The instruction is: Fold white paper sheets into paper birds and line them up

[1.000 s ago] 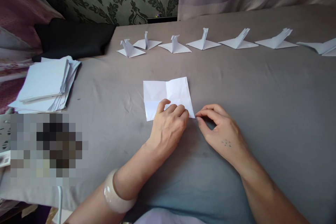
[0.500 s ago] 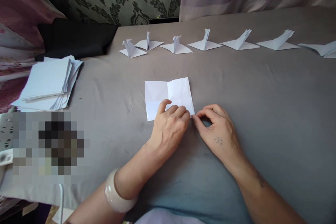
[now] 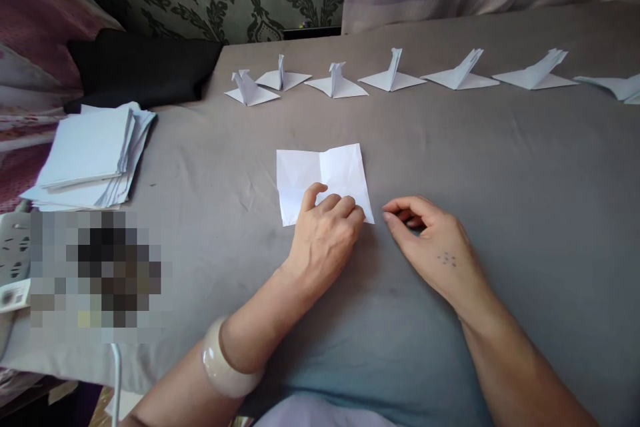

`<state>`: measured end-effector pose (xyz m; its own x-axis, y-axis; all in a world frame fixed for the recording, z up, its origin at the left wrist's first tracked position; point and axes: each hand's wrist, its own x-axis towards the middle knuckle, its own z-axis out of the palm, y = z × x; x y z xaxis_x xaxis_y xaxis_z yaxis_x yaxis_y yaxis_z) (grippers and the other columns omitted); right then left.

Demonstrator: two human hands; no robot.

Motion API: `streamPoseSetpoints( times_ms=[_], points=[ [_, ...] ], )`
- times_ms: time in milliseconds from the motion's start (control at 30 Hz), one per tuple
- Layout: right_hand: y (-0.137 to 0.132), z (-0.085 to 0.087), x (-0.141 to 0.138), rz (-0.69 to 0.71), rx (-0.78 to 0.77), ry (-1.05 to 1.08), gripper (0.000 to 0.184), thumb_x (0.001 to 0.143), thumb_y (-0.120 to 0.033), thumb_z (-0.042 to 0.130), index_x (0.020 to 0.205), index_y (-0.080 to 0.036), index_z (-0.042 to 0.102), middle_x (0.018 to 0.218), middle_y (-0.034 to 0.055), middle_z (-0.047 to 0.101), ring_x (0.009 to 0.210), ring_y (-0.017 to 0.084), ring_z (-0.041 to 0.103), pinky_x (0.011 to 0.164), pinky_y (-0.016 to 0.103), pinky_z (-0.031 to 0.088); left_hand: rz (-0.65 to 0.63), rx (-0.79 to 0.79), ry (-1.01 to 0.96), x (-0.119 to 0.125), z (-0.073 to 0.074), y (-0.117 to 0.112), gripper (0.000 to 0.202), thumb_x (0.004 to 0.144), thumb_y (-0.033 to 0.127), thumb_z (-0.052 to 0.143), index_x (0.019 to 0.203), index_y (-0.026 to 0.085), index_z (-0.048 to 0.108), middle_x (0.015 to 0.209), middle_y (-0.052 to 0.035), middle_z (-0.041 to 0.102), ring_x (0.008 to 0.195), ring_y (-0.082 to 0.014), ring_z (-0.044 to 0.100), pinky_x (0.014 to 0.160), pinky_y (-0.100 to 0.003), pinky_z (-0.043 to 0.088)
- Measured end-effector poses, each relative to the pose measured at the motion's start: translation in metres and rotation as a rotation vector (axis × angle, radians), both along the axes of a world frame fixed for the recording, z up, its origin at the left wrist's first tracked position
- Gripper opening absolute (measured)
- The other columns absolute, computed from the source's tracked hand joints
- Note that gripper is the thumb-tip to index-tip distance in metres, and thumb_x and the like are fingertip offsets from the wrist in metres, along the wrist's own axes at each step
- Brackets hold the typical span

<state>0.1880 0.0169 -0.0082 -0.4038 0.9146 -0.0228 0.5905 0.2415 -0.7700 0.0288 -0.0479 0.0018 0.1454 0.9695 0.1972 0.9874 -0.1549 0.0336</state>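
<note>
A small white sheet of paper (image 3: pixel 345 170), creased down the middle and across, lies flat in front of me. Over its lower edge, my left hand (image 3: pixel 327 230) is closed on the paper with curled fingers, the little finger lifted; the thumb is hidden beneath. A pale bangle circles that wrist. Just right of the sheet's lower right corner, my right hand (image 3: pixel 420 227) hovers apart from it, thumb and forefinger tips together and nothing visible in them.
Several folded paper birds (image 3: pixel 391 79) stand in a row along the back. On the left sit a stack of white paper (image 3: pixel 87 147), a black cloth (image 3: pixel 145 70), a power strip (image 3: pixel 14 247) and a blurred-out patch. A grey cloth (image 3: pixel 525 180) covers the table.
My right hand has let go of the sheet's lower right corner and moved a little to the right. My left hand stays on the paper.
</note>
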Motion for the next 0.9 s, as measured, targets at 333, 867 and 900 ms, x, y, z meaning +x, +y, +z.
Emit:
streamPoseSetpoints(
  times_ms=[333,867,900],
  points=[
    [-0.010,-0.001,0.002,0.263,0.278,-0.114,0.030,0.086,-0.011,0.047,0.101,-0.022,0.070,0.095,0.0035,0.065,0.089,0.019,0.058,0.081,0.033,0.047,0.005,0.023,0.003,0.001,0.001,-0.001,0.024,0.085,0.004,0.045,0.075,0.018,0.061,0.071,0.0014,0.059,0.068,-0.0146,0.056,0.099,-0.040,0.032],
    [-0.038,-0.001,-0.011,0.270,0.454,-0.123,0.031,0.086,-0.004,0.041,0.108,-0.015,0.060,0.108,0.0102,0.065,0.101,0.023,0.060,0.088,0.036,0.050,-0.017,0.031,-0.014,0.000,0.000,-0.001,0.023,0.086,0.008,0.047,0.068,0.018,0.057,0.070,0.0009,0.060,0.065,-0.0144,0.057,0.099,-0.043,0.033],
    [-0.039,0.000,-0.011,0.284,0.455,-0.154,0.031,0.086,-0.004,0.040,0.106,-0.015,0.060,0.107,0.0101,0.065,0.100,0.023,0.060,0.087,0.037,0.050,-0.018,0.031,-0.013,0.000,0.000,-0.001,0.023,0.086,0.008,0.047,0.068,0.017,0.057,0.070,0.0009,0.060,0.065,-0.0144,0.057,0.099,-0.043,0.033]
  ],
)
